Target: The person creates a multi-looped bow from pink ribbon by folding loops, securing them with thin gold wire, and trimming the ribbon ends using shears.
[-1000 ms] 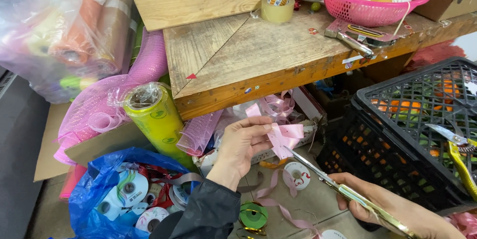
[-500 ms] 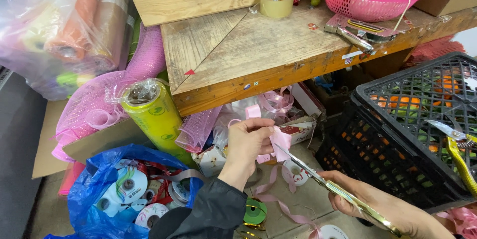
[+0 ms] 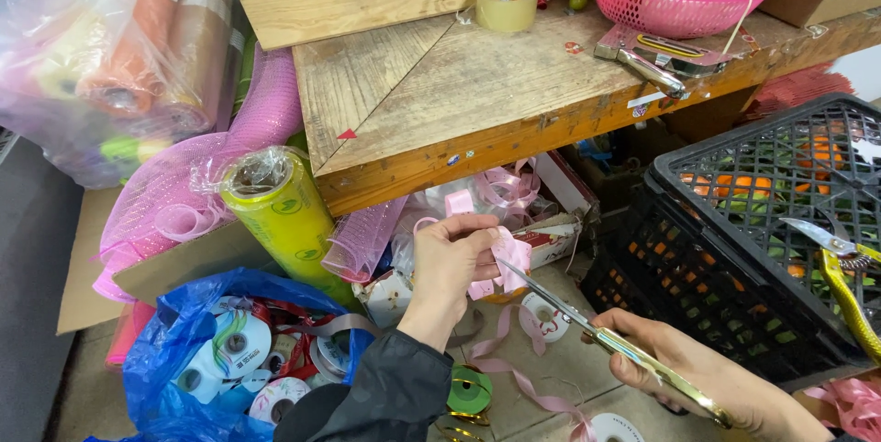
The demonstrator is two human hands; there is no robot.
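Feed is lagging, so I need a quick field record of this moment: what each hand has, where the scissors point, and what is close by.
left hand: pinches a folded pink ribbon
right hand: holds gold-handled scissors
scissor blades: open, tips at the ribbon
ribbon tail: trails down to the floor
right of hands: black crate with fruit inside
left of hands: yellow-green film roll, blue bag of ribbon spools
above: wooden bench

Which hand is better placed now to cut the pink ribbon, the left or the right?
The right hand. It holds the scissors, whose blades point at the pink ribbon. The left hand pinches the ribbon and has no tool.
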